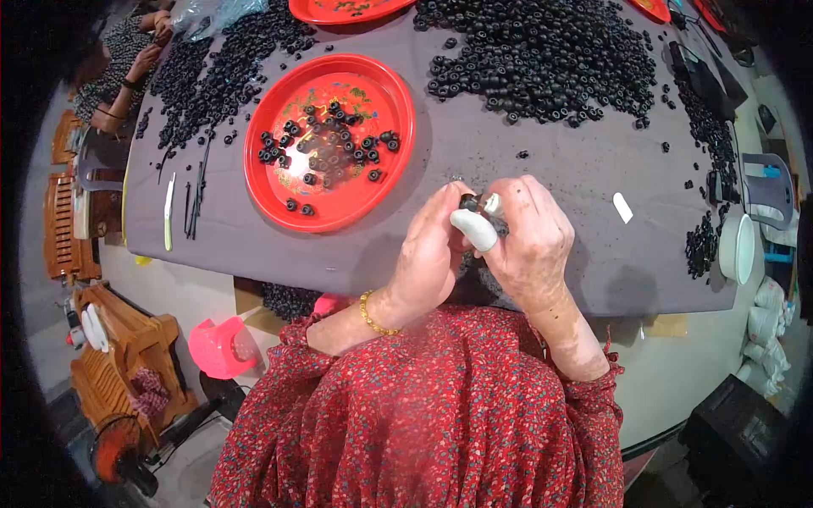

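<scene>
My left hand (428,254) and my right hand (529,233) meet over the near edge of the grey table (542,169). Together they pinch a small black ring-shaped part (468,201) between the fingertips. A white finger cot covers the thumb of my left hand. A gold bead bracelet (370,313) circles my left wrist. A red round tray (330,140) with several black rings lies to the left of my hands. Which hand bears the part's weight is hard to tell.
A large heap of black rings (542,55) covers the far table, another heap (212,72) lies at the far left. A second person's hands (140,63) work at the top left. A pink plastic stool (222,345) and wooden furniture (110,356) stand on the floor left.
</scene>
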The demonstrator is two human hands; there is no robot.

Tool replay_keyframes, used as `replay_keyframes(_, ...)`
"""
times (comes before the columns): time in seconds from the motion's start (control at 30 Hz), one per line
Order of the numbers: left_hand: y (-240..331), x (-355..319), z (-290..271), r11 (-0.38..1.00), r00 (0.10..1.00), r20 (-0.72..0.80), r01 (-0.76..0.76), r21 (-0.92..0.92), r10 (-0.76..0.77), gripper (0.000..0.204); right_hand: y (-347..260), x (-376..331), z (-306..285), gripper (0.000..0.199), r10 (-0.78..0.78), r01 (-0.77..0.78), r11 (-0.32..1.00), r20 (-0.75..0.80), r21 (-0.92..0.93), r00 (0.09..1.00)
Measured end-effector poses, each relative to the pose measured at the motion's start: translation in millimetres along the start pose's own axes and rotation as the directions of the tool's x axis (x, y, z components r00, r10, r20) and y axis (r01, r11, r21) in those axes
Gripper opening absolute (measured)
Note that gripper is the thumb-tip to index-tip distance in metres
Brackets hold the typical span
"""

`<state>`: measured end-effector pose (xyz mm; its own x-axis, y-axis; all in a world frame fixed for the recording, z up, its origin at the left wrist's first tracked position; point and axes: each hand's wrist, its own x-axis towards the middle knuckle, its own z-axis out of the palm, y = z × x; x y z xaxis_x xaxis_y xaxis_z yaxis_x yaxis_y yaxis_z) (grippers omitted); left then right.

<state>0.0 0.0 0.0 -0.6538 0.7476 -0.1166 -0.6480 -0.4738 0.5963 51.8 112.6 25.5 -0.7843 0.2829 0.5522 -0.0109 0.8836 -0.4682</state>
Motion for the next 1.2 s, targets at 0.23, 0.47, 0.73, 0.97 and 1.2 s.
replay_keyframes(0.23, -1, -2, 7, 1.000, 0.999, -0.051, 0.013, -0.015, -0.013, 0.028, 1, -3, 1, 0.030, 0.019, -0.019, 1.000, 0.019, 0.013, 1.000)
replay_keyframes(0.47, -4, -2, 4, 0.999, 0.999, -0.051, -0.001, -0.038, -0.001, 0.028, 8, -5, 7, 0.024, -0.002, 0.001, 0.999, 0.016, 0.053, 1.000)
replay_keyframes(0.73, 0, 1, 1, 0.993, 0.997, -0.031, 0.062, -0.105, -0.066, 0.026, 10, -6, 3, 0.021, -0.042, 0.042, 0.997, 0.005, 0.060, 0.999)
replay_keyframes(0.97, -2, 6, 0, 0.994, 0.992, -0.088, 0.078, -0.080, -0.085, 0.028, 9, -11, 3, 0.033, 0.046, -0.049, 0.994, 0.033, 0.101, 0.998)
replay_keyframes(1.2, -5, 5, -10, 0.978, 0.993, -0.038, 0.104, -0.179, -0.113, 0.028, 2, -5, -3, 0.028, 0.083, -0.090, 0.990, 0.069, 0.112, 0.994)
